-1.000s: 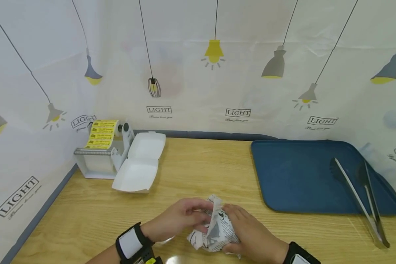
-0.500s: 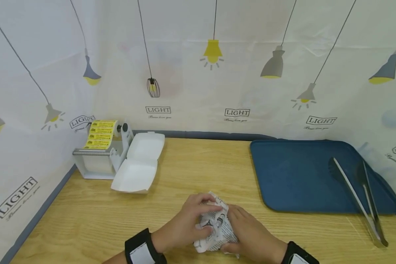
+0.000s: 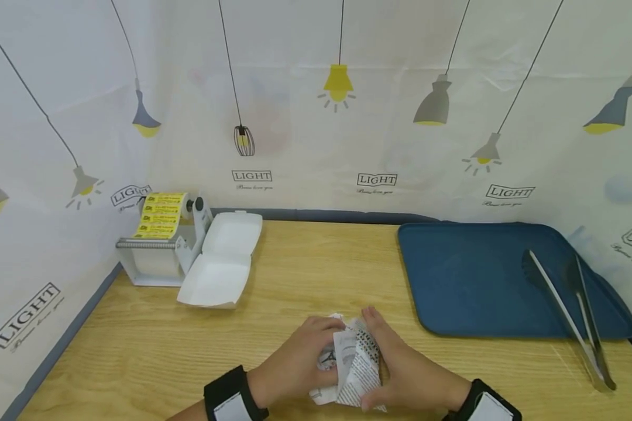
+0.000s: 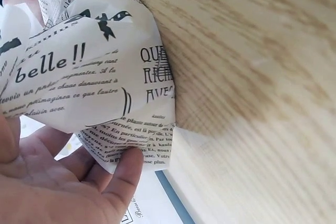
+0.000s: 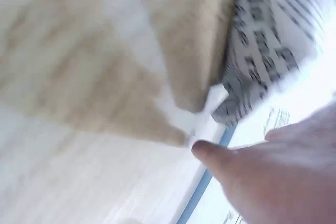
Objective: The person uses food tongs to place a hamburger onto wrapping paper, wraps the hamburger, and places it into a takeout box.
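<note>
A bundle of newsprint-patterned wrapping paper sits on the wooden table at the front middle; what it contains is hidden. My left hand grips its left side, thumb near the front and fingers round the back. In the left wrist view, the fingers of that hand curl under the printed paper. My right hand lies along the right side with its fingers fairly straight and its thumb near the front corner. The right wrist view is blurred; there a finger of the right hand points past the paper's folded end.
An open white clamshell box lies at the left back, beside a label dispenser with a roll of yellow labels. On the right is a blue tray, with metal tongs reaching over its front edge. A lamp-patterned sheet hangs behind.
My left hand has moved right and closed on the paper, folding its loose edge over. The right hand has loosened, and its fingers have straightened along the bundle.
</note>
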`<state>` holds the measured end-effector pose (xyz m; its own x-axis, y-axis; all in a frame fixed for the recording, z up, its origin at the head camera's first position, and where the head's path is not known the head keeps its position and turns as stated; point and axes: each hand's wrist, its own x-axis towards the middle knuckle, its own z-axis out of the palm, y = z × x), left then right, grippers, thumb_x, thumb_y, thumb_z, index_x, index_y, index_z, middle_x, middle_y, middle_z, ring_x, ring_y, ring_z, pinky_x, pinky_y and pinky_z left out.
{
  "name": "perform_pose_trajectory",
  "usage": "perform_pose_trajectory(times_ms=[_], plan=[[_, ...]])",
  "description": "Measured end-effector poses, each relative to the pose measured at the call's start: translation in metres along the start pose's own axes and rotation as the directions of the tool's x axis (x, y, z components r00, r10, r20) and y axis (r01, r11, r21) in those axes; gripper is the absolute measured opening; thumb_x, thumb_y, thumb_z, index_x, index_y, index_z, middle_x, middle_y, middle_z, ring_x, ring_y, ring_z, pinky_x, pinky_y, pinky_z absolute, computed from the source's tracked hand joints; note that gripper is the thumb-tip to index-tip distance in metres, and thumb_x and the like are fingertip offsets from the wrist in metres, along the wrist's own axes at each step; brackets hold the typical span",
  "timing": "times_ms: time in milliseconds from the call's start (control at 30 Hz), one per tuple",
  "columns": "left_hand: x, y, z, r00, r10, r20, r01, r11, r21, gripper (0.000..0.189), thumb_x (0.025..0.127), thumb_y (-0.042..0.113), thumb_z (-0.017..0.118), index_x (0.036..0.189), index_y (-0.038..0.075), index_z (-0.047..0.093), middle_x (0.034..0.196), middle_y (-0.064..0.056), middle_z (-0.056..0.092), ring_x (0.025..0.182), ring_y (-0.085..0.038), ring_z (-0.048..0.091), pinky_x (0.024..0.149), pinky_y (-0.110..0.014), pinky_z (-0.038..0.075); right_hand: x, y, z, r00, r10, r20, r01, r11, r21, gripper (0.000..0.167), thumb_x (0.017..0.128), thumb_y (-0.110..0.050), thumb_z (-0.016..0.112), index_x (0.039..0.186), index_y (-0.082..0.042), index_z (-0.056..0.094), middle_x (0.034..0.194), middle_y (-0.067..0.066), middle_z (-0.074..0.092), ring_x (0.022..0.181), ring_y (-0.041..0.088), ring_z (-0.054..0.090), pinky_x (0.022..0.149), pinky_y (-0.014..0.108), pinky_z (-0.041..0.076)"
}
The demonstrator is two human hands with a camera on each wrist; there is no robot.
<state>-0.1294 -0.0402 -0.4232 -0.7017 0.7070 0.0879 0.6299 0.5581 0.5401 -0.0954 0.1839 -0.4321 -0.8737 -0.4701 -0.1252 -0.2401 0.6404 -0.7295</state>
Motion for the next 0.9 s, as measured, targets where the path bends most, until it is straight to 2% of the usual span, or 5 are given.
perform_pose_trajectory(times_ms=[133, 233, 300, 667, 900], plan=[[0.000, 0.000, 0.001, 1.000, -0.019, 0.007, 0.019, 1.000, 0.003, 0.050, 0.074, 0.026, 0.073, 0.121, 0.015, 0.059, 0.131, 0.000, 0.053, 0.123, -0.017, 0.044, 0.103, -0.036, 0.041, 0.001, -0.007, -0.009, 0.983, -0.009, -0.185, 0.015, 1.000, 0.026, 0.052, 0.078, -0.049, 0.066, 0.123, -0.027, 0.052, 0.130, 0.001, 0.052, 0.118, 0.018, 0.050, 0.088, 0.039, 0.050], [0.000, 0.000, 0.002, 1.000, -0.022, 0.001, 0.022, 1.000, -0.014, 0.052, 0.073, 0.024, 0.073, 0.123, 0.017, 0.057, 0.132, 0.001, 0.052, 0.123, -0.017, 0.044, 0.104, -0.037, 0.041, 0.007, -0.012, -0.011, 0.958, -0.005, -0.286, 0.004, 1.000, -0.002, 0.023, 0.083, -0.047, 0.062, 0.090, -0.026, 0.060, 0.087, -0.010, 0.060, 0.079, 0.005, 0.056, 0.065, 0.023, 0.049], [0.000, 0.000, 0.004, 1.000, -0.012, -0.018, 0.012, 1.000, -0.020, 0.052, 0.074, 0.025, 0.073, 0.123, 0.018, 0.057, 0.132, 0.001, 0.052, 0.123, -0.016, 0.043, 0.104, -0.038, 0.040, 0.009, -0.013, -0.010, 0.956, 0.019, -0.294, -0.020, 1.000, -0.003, 0.023, 0.082, -0.047, 0.063, 0.089, -0.025, 0.059, 0.084, -0.012, 0.059, 0.076, 0.003, 0.053, 0.062, 0.020, 0.046], [-0.004, -0.001, 0.010, 0.998, -0.013, -0.058, 0.017, 0.998, 0.062, 0.041, 0.077, 0.032, 0.070, 0.115, 0.021, 0.058, 0.133, 0.006, 0.049, 0.137, -0.023, 0.032, 0.109, -0.057, 0.025, 0.005, -0.001, 0.009, 0.976, -0.014, -0.218, -0.007, 0.995, -0.096, 0.067, 0.080, -0.060, 0.057, 0.134, -0.023, 0.043, 0.131, -0.014, 0.046, 0.120, 0.007, 0.042, 0.096, 0.035, 0.045], [-0.001, -0.008, 0.015, 0.988, 0.085, -0.127, -0.076, 0.994, 0.073, 0.046, 0.075, 0.029, 0.071, 0.117, 0.021, 0.056, 0.123, 0.012, 0.049, 0.116, -0.005, 0.047, 0.100, -0.033, 0.044, 0.003, 0.001, 0.009, 0.982, -0.035, -0.185, 0.016, 0.994, -0.105, 0.068, 0.081, -0.060, 0.056, 0.137, -0.025, 0.039, 0.133, -0.015, 0.045, 0.122, 0.008, 0.046, 0.098, 0.037, 0.045]])
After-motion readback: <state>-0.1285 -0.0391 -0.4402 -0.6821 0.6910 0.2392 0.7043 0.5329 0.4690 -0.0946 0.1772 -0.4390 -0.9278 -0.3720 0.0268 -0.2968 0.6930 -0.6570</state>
